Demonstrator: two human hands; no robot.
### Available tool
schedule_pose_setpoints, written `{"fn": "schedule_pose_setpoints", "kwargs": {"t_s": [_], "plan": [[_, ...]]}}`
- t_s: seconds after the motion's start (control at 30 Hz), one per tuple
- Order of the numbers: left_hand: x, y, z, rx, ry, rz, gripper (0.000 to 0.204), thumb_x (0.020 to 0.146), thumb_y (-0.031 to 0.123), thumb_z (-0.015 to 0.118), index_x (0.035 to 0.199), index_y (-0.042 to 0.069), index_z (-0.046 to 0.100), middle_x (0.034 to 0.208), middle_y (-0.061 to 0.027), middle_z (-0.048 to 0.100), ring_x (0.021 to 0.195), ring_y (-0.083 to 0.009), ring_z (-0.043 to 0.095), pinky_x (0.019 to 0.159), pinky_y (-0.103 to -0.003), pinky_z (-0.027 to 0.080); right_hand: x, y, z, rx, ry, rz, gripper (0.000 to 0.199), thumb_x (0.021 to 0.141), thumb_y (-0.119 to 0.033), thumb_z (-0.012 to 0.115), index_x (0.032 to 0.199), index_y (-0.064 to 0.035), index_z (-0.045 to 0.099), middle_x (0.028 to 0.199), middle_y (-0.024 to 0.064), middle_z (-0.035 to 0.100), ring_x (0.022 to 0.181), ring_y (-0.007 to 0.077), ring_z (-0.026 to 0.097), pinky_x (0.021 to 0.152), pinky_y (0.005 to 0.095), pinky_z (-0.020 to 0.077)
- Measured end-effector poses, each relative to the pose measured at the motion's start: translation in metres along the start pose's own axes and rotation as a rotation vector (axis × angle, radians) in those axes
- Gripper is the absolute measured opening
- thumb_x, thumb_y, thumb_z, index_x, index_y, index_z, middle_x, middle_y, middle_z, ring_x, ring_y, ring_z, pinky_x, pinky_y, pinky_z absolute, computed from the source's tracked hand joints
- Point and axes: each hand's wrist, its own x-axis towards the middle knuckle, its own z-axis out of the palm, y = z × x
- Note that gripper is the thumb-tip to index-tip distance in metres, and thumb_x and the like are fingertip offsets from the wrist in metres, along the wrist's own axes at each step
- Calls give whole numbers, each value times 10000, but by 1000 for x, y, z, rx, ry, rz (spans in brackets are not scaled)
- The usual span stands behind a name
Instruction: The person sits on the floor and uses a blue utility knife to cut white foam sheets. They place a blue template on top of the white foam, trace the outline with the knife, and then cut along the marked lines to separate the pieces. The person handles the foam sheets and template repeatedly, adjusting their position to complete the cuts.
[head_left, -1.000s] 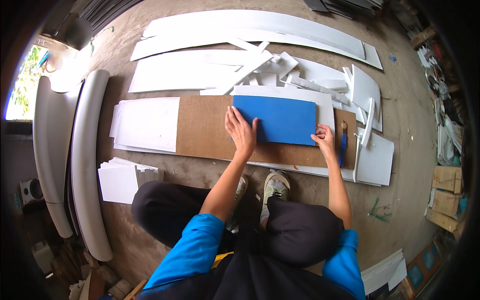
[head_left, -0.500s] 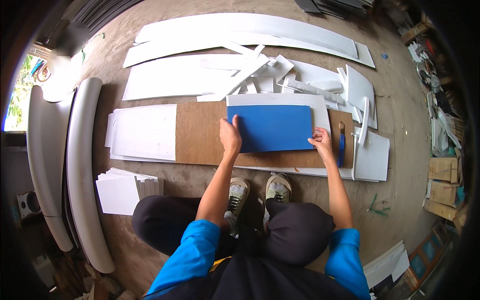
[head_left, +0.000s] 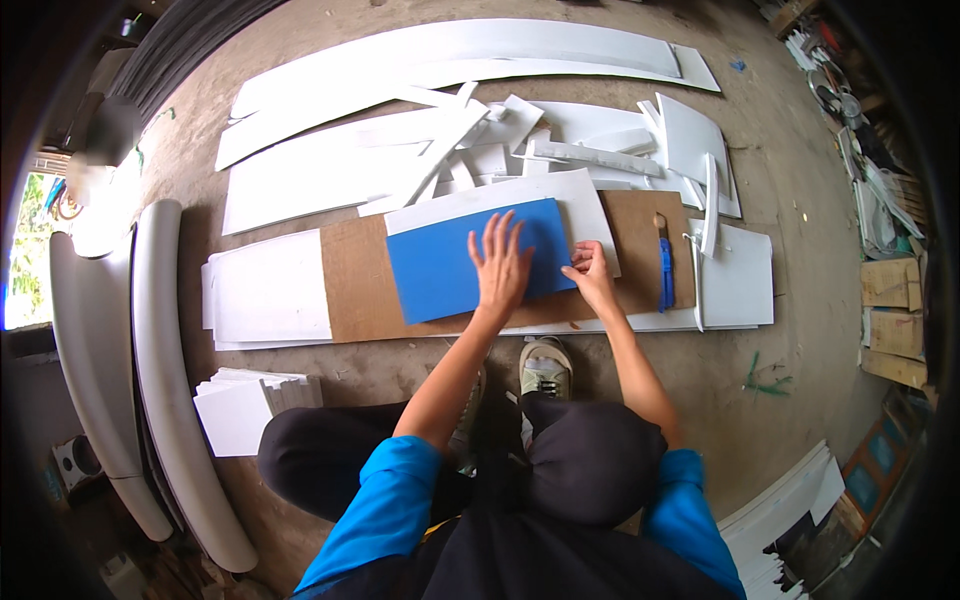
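A flat blue rectangular board (head_left: 430, 265) lies at a slant on a white sheet (head_left: 583, 205), which shows along its far and right sides. My left hand (head_left: 502, 265) rests on the blue board with fingers spread. At the board's right edge, my right hand (head_left: 592, 275) is closed, thumb and fingers pinching that edge. Beneath them is a brown wooden board (head_left: 355, 285), itself on long white panels (head_left: 270, 285). A slim blue-handled tool (head_left: 666, 270) lies on the brown board, right of my right hand.
White offcut strips (head_left: 440, 155) are heaped on white panels beyond the boards. A stack of white pieces (head_left: 235, 410) stands by my left knee. Tall white rolls (head_left: 165, 380) are at the left. Cardboard boxes (head_left: 890, 310) and white sheets (head_left: 790, 500) lie to the right.
The blue board and white sheet have shifted left and tilted, their right side farther away. My left hand has gone from holding the left edge to lying spread on the blue surface.
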Motion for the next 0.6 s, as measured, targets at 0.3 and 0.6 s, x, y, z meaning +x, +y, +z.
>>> {"fn": "schedule_pose_setpoints", "kwargs": {"t_s": [0.3,0.6], "plan": [[10,30,23,160,-149,25,503,878,317,409,1356,222,281,1424,-15,220,1330,-220,137,1025,-567,31,-16,-3,-32,-127,277,-122,323,762,-28,593,1050,-39,447,867,89,548,746,173,541,690,292,447],[12,32,22,164,-175,13,528,863,294,425,1360,243,254,1427,-1,202,1331,-213,131,1034,-556,30,-28,32,-120,-825,597,63,386,738,-172,659,1048,-44,469,944,152,503,942,333,464,832,417,359]]}}
